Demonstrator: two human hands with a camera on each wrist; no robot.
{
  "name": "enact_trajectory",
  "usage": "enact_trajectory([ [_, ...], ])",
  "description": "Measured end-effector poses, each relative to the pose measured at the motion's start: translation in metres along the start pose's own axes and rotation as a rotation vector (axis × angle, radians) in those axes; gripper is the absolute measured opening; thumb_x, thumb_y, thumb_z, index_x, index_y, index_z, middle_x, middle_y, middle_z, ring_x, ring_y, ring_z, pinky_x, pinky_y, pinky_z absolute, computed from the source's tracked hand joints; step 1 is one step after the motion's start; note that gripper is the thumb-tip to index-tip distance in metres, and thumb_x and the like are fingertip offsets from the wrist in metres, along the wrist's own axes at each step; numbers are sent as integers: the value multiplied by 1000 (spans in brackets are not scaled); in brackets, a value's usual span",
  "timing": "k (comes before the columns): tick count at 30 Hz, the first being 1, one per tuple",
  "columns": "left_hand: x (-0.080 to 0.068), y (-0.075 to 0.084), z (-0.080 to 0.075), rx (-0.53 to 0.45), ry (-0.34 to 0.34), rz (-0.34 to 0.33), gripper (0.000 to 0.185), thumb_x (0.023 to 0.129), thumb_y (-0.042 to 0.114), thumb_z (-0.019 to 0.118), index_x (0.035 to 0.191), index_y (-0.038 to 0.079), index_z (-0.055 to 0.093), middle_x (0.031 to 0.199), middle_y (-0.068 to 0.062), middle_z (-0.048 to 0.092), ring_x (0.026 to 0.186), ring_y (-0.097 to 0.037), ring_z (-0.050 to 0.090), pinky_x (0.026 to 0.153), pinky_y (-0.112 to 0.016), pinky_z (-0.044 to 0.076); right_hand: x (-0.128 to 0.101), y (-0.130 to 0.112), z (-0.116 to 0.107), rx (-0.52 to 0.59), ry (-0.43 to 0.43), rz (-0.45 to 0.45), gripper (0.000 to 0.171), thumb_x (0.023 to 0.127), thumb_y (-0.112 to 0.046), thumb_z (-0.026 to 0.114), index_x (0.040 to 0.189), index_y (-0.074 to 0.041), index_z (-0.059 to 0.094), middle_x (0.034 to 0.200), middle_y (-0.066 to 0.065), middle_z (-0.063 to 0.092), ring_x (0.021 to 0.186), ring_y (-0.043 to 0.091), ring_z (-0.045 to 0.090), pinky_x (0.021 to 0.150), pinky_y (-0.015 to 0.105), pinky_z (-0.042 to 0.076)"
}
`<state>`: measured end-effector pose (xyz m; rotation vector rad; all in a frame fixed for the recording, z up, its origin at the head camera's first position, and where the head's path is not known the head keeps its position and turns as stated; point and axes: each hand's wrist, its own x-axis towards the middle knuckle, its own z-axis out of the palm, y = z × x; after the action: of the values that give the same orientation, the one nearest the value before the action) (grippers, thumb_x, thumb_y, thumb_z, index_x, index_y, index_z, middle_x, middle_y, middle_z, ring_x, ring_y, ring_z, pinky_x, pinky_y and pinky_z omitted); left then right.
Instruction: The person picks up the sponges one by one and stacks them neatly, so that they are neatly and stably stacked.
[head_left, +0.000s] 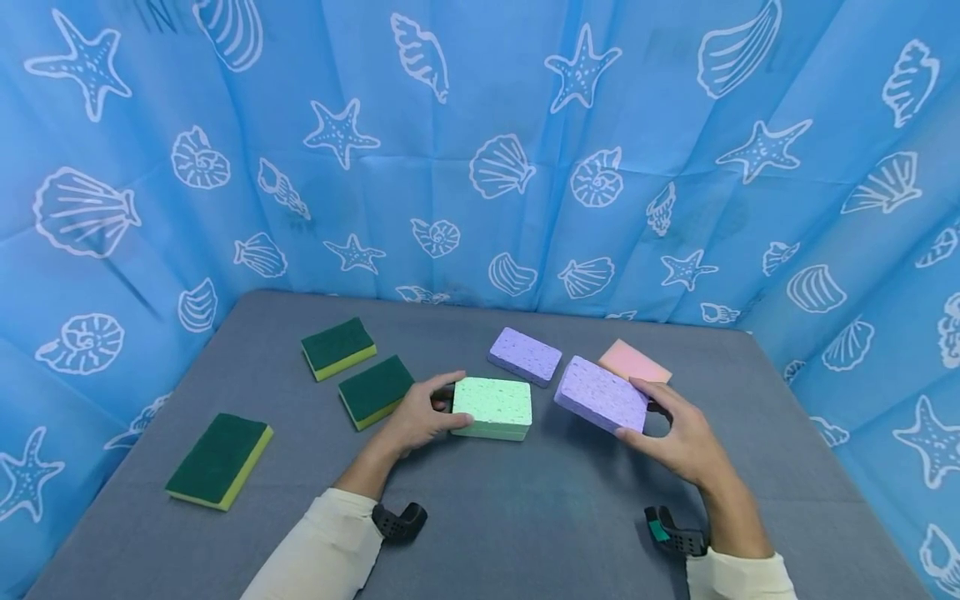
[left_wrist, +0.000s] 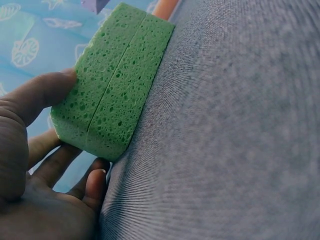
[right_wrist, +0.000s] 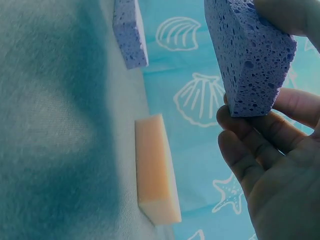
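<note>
Over the grey table (head_left: 525,517), hands grip green sponges (head_left: 492,407) and a lifted purple sponge (head_left: 601,395).

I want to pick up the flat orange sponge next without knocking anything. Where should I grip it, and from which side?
Grip the flat orange rectangular sponge across its two long side faces, coming from above. It lies flat on the grey table, so only top and sides are free. The right hand, holding a purple sponge lifted just in front of it, probably blocks a low approach from the near side.
</note>
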<state>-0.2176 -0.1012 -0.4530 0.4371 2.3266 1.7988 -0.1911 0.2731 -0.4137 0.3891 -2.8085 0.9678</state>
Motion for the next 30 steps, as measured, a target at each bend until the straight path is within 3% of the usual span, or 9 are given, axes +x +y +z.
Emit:
enact_trajectory([
  [4, -2, 7, -1, 1, -12, -20, 68, 84, 9, 76, 143, -1, 43, 132, -23, 49, 97, -36, 47, 73, -34, 41, 3, -5, 1, 9, 9, -36, 76, 77, -32, 82, 139, -1, 49, 129, 20, 52, 106, 36, 51, 86, 59, 43],
  [9, 8, -17, 1, 9, 6, -19, 71, 83, 14, 78, 144, 3, 44, 131, -19, 51, 98, -32, 48, 75, -35, 42, 8, -10, 3, 21, 19, -102, 74, 77, -29, 83, 138, -1, 51, 128, 17, 54, 104, 31, 52, 83, 57, 45],
  [19, 8, -18, 3, 16, 30, 0, 71, 80, 19, 81, 142, 6, 49, 130, -15, 52, 95, -25, 48, 76, -35, 42, 17, -24, 6, 34, 6, -187, 74, 76, -28, 84, 138, -4, 52, 130, 8, 55, 104, 20, 52, 84, 44, 48],
  [30, 9, -17, 4, 35, 49, -27, 70, 79, 19, 82, 141, 7, 50, 131, -14, 53, 97, -25, 48, 78, -36, 42, 28, -38, 16, 77, -35, -221, 74, 76, -28, 84, 136, 0, 52, 129, 12, 56, 106, 26, 53, 85, 51, 46],
])
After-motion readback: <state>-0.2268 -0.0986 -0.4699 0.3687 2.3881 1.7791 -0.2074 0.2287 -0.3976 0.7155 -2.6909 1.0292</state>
